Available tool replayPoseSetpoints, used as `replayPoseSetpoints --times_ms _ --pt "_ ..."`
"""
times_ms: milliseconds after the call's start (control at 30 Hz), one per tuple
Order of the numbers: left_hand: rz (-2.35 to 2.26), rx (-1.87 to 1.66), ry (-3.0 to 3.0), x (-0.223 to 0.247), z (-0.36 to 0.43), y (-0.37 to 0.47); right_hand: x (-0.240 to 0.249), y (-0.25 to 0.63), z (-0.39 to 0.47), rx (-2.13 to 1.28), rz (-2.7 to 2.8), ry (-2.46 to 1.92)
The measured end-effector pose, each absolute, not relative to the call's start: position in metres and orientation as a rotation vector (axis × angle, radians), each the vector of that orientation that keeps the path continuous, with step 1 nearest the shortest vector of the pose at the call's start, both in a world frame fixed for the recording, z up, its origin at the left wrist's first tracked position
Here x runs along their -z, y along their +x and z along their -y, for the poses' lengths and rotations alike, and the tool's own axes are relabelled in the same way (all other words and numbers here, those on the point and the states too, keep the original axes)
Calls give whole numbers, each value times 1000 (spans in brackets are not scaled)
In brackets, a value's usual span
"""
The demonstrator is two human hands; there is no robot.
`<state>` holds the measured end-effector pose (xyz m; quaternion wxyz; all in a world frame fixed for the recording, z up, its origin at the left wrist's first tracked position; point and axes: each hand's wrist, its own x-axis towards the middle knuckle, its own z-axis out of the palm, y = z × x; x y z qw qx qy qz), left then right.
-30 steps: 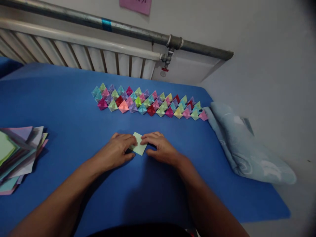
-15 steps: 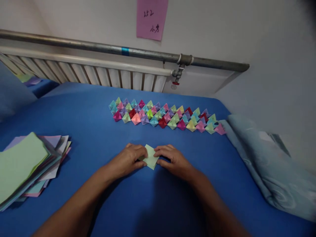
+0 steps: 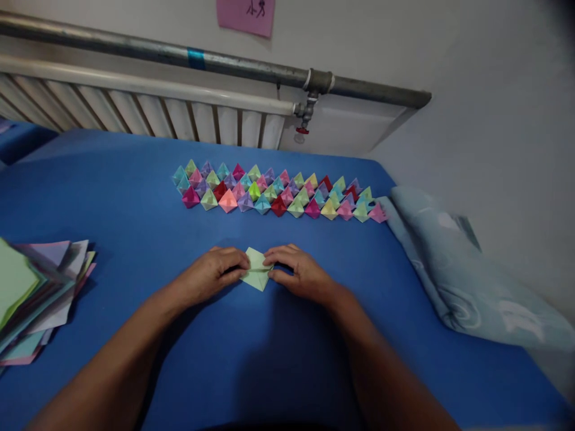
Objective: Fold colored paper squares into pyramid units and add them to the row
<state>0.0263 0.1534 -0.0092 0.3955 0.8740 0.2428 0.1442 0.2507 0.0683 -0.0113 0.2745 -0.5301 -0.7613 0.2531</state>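
Note:
A small folded piece of pale green paper (image 3: 257,279) is between my hands on the blue surface. Its fold lines show, and a crease or flap edge runs across its middle. My left hand (image 3: 214,272) pinches its left corner between thumb and fingers. On the opposite side, my right hand (image 3: 302,272) grips the right corner, thumb below and fingers above. The fingertips cover both side corners. Beyond my hands stand rows of small folded paper pieces (image 3: 278,206) in many colours, each with a pointed top.
A stack of coloured paper sheets (image 3: 49,293) lies at the left. Folded grey-green cloth (image 3: 444,269) rests along the right side. Behind the blue surface (image 3: 135,221) are a white radiator (image 3: 202,123), a metal pipe (image 3: 251,67) and a red-handled valve (image 3: 302,130). Pink paper (image 3: 246,17) hangs on the wall.
The view has shifted, so everything sits further left and higher. The green paper now shows a flap edge across its middle where it looked flat before. Both hands still hold it.

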Motion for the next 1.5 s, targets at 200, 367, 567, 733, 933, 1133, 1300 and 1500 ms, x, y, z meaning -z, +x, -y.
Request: replayPoseSetpoints --times_ms 200,367,567,733,933,1133,1300,1500 --pt "-663 -372 2318 13 -150 26 17 245 -69 -578 1996 -1521" --pt "-734 -380 2399 13 -147 28 23 241 -69 -523 1906 -1571" --pt "-866 -347 2457 14 -145 30 27 239 -71 -476 1808 -1599" --pt "-965 -296 2466 12 -142 33 29 238 -74 -424 1817 -1594" --pt "-998 -236 2463 8 -141 35 27 237 -78 -435 1830 -1630" --pt "-1040 -266 2491 11 -139 36 28 238 -79 -441 1854 -1654" --pt "-1046 -205 2505 10 -140 38 29 241 -80 -473 1823 -1612" --pt "-1101 -165 2494 6 -137 40 26 239 -80 -488 1813 -1640"
